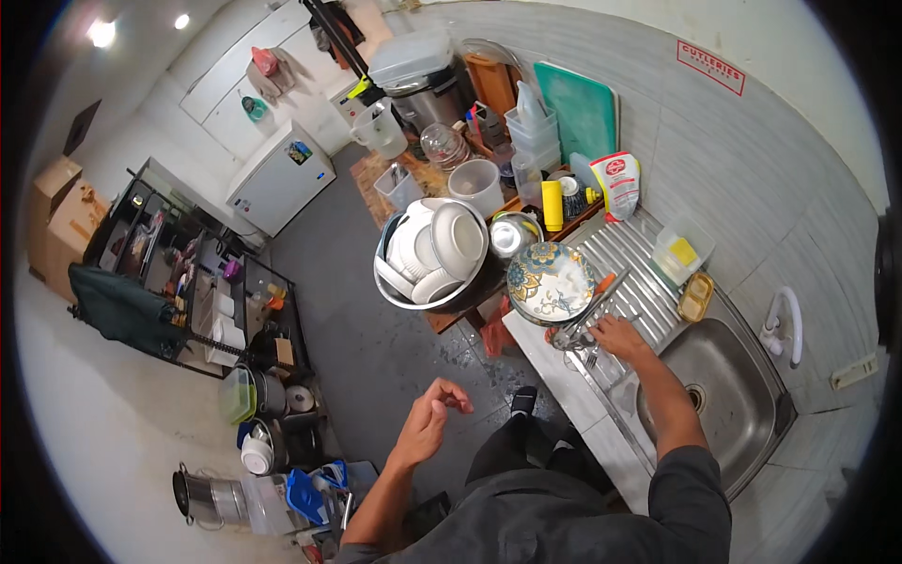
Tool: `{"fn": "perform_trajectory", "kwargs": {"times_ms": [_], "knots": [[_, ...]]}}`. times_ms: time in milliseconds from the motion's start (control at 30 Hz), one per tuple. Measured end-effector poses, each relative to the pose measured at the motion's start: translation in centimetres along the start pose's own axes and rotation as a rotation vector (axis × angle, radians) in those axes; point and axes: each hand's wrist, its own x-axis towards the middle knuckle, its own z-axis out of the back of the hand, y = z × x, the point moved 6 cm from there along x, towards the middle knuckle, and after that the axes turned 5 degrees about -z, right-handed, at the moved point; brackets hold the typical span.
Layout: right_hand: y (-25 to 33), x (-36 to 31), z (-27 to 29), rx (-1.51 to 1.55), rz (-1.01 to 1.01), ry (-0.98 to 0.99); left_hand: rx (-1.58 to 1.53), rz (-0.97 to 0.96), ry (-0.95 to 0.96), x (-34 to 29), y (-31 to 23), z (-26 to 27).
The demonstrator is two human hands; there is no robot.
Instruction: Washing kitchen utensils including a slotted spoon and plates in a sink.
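Note:
My right hand (617, 336) is at the near end of the ribbed steel drainboard, fingers bent down and pinched on loose cutlery (567, 338). Which piece they grip is partly hidden. Beside that cutlery sits a patterned plate (554, 285) with blue and yellow flowers, and an orange-handled utensil (606, 282) lies against its right side. My left hand (434, 418) hangs over the floor, its fingers loosely bent and apart, holding nothing. Ahead of it, a large metal pot (427, 305) is heaped with white bowls (458, 237).
A steel sink (742, 395) with a white tap (783, 329) is at the right. Behind the drainboard stand a yellow bottle (552, 207), a white-and-red pouch (620, 188) and a green board (573, 113). A clear tub (681, 252) holds a yellow sponge. Shelving (202, 282) lines the left wall.

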Motion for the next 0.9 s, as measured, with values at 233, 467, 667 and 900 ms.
{"fn": "perform_trajectory", "kwargs": {"times_ms": [233, 467, 667, 900], "knots": [[-0.8, -0.9, -0.5, -0.018, -0.052, 0.019, 0.044, 0.002, 0.025, 0.6, 0.9, -1.5], [-1.5, -0.2, 0.0, 0.176, -0.207, 0.386, 0.127, 0.041, 0.121, 2.3, -0.4, -2.6], [-2.4, -1.6, 1.0, 0.191, -0.315, 0.359, 0.103, 0.07, 0.147, 1.8, -0.6, -3.3], [-5.1, -9.5, 4.2, 0.792, -0.782, -0.437, -0.153, 0.034, 0.046, 3.0, 2.9, -8.1]]}}
